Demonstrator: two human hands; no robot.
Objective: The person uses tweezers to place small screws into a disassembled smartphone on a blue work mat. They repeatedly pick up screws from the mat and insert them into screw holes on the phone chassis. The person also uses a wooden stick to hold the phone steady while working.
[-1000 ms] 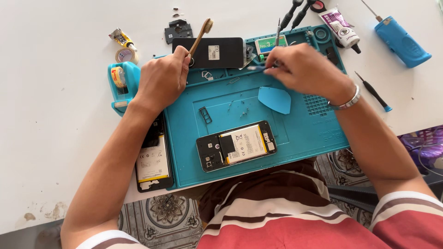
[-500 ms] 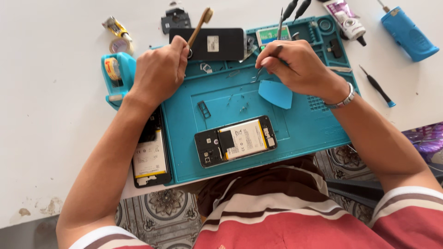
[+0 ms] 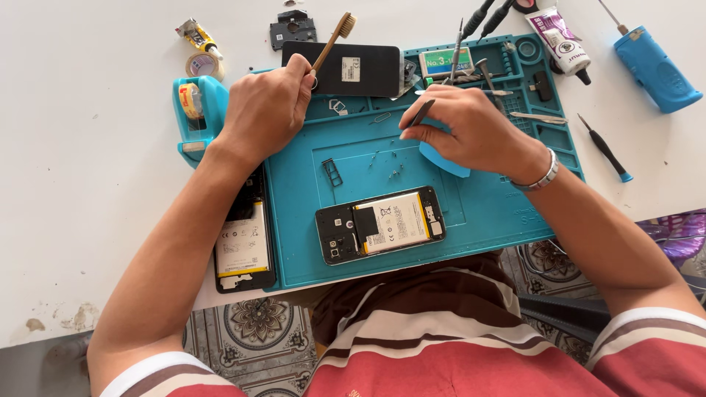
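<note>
Phone repair mid-step: left hand (image 3: 266, 110) clenches a wooden-handled brush (image 3: 332, 43); right hand (image 3: 471, 132) pinches slim dark tweezers (image 3: 422, 112) above the teal silicone mat (image 3: 485, 213). Next likely needs steadiness.

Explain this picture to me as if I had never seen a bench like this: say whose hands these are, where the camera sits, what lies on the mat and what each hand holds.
There is no machine here. The camera sits on a person's head and looks down at that person's own two bare hands over a white table.

A teal rubber work mat lies on it. On the mat rests an opened phone with its back off; a second opened phone lies beside the mat's left edge.

The left hand grips a wooden-handled brush that points away, over a black rectangular panel. The right hand pinches a thin dark tool and rests over a blue plastic pick. A blue electric screwdriver lies at the far right.
</note>
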